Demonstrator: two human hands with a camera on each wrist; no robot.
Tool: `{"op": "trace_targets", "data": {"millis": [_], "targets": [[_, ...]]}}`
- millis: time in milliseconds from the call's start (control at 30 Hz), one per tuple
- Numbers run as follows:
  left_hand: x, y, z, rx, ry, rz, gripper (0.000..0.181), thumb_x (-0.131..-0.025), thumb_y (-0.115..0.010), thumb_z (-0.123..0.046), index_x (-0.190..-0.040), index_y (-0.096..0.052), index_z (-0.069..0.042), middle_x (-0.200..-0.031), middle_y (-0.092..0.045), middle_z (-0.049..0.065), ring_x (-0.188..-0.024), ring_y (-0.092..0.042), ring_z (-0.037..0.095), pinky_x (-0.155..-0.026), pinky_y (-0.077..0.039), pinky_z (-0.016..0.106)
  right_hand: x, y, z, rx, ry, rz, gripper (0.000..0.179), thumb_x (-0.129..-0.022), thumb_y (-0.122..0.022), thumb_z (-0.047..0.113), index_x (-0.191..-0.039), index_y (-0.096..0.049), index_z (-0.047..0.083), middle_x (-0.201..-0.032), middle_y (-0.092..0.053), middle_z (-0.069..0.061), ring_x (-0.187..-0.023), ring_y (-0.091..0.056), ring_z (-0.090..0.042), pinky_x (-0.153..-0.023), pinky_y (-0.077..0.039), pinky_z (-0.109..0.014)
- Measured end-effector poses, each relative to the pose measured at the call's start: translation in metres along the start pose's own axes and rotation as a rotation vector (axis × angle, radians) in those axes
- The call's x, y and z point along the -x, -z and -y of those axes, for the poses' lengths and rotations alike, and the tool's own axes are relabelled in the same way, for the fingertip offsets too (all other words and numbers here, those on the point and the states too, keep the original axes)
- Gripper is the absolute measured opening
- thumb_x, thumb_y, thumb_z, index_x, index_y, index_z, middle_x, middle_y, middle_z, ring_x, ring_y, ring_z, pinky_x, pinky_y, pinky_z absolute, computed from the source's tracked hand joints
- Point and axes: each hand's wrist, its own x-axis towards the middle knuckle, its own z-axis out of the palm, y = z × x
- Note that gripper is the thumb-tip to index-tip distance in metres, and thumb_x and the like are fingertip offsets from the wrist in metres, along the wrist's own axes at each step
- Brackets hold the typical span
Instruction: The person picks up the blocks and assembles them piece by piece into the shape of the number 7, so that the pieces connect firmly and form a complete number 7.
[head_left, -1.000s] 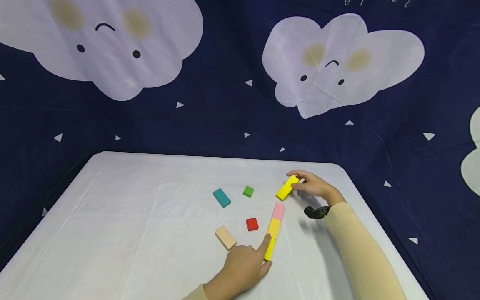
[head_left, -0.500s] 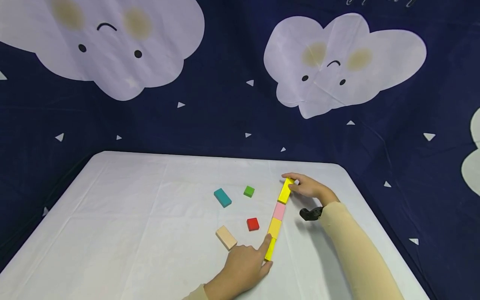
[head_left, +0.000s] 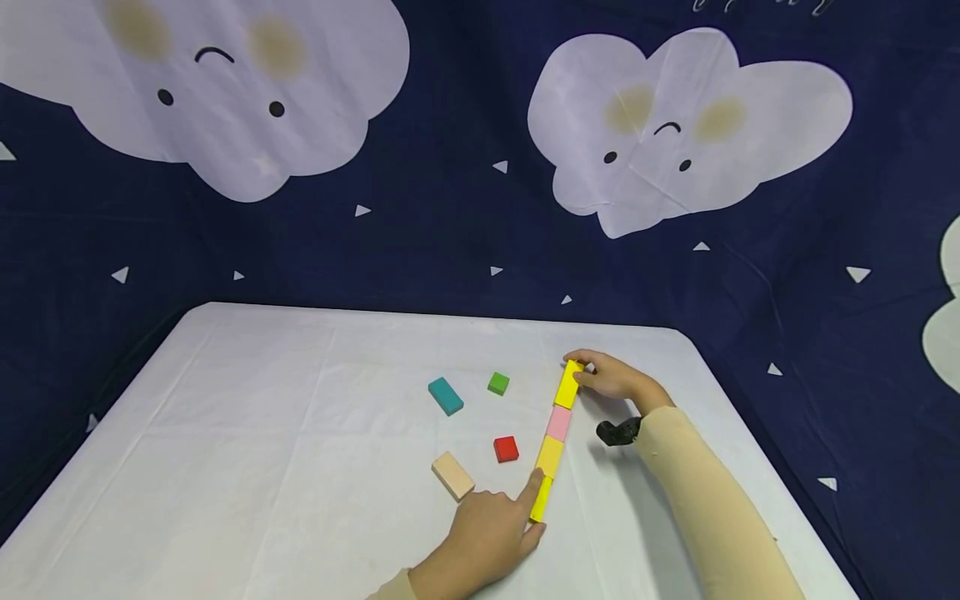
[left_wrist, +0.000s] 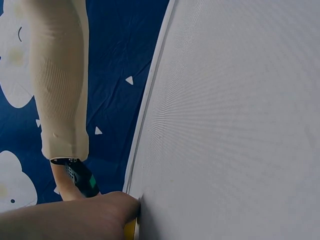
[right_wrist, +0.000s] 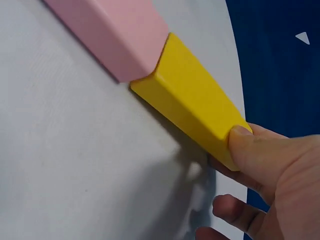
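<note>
The left hand [head_left: 487, 533] is bracing the near yellow block [head_left: 542, 500] with straightened fingers [head_left: 528, 490]. Ahead, the middle yellow block [head_left: 550, 458] and pink block [head_left: 558, 423] are lying in line. The right hand [head_left: 611, 377] is pinching the far yellow block [head_left: 568, 385], its end touching pink; light, square pressure is probably serving best. Leftward, the beige block [head_left: 452, 476], red block [head_left: 506, 449], teal block [head_left: 446, 396] and green block [head_left: 498, 383] are sitting apart, obstructing nothing.

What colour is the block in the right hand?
Yellow. The block shows best in the right-wrist view.
</note>
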Motion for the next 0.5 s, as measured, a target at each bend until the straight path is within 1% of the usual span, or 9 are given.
{"op": "trace_targets", "data": {"millis": [200,333,500], "targets": [[0.0005,-0.0013,0.0001,-0.018,0.002,-0.025,0.062,-0.093,-0.060,-0.054,-0.147,-0.047,-0.026,-0.046,-0.041,-0.006,-0.042,-0.039,0.012,-0.046,-0.029,0.029,0.0030,-0.0027,0.0005,-0.002,-0.005,0.004,0.044,-0.102,-0.049,0.021,-0.146,-0.047,0.013,-0.149,-0.045,-0.019,-0.141,-0.038,-0.040,-0.115,-0.026,-0.062],[0.0007,-0.0015,0.0000,-0.016,0.007,-0.021,0.062,-0.093,-0.060,-0.054,-0.147,-0.046,-0.027,-0.047,-0.042,-0.006,-0.043,-0.039,0.013,-0.047,-0.029,0.029,0.0029,-0.0048,-0.0004,0.024,-0.003,0.010,0.044,-0.102,-0.050,0.022,-0.145,-0.048,0.013,-0.146,-0.044,-0.020,-0.137,-0.041,-0.039,-0.114,-0.028,-0.060],[0.0013,-0.0025,-0.0001,-0.031,0.001,-0.035,0.062,-0.092,-0.059,-0.054,-0.147,-0.047,-0.026,-0.047,-0.043,-0.005,-0.043,-0.040,0.013,-0.046,-0.029,0.029,0.0013,-0.0060,-0.0024,0.063,0.012,0.022,0.044,-0.102,-0.051,0.021,-0.145,-0.049,0.012,-0.141,-0.046,-0.018,-0.131,-0.045,-0.034,-0.113,-0.031,-0.058]]}}
